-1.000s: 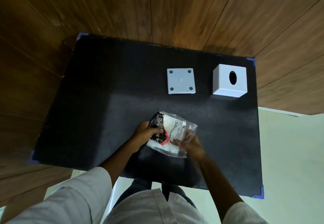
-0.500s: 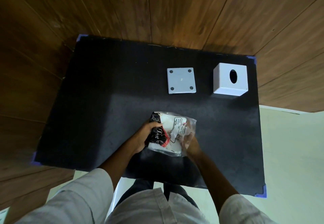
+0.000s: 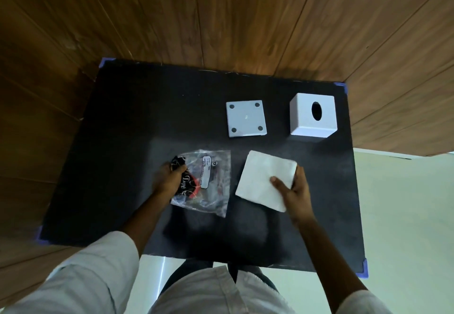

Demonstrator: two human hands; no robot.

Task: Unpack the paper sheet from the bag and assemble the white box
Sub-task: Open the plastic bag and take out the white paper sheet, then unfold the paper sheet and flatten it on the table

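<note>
From the head camera, looking down: the right hand [image 3: 293, 190] pinches the white paper sheet [image 3: 265, 181] at its near right corner, thumb on top and fingers curled under the edge. The sheet is out of the bag and sits over the black mat [image 3: 127, 122], spreading up and left from the grip, so most of it hangs unsupported beyond the thumb. It looks like a folded stack, light and soft; I'd say it will sag or fan open if held by one corner, so a hold along a whole edge seems safer.

The left hand [image 3: 169, 178] is closed on the clear plastic bag [image 3: 206, 183], gripping its left end where the dark printed part bunches up. The bag looks thin, crinkly and slippery, and seems empty.

Farther back lie the flat white base plate [image 3: 246, 121] and, just to its right but apart from it, the white box cover [image 3: 312, 118] with an oval hole on top. Both look rigid and light, untouched.
</note>
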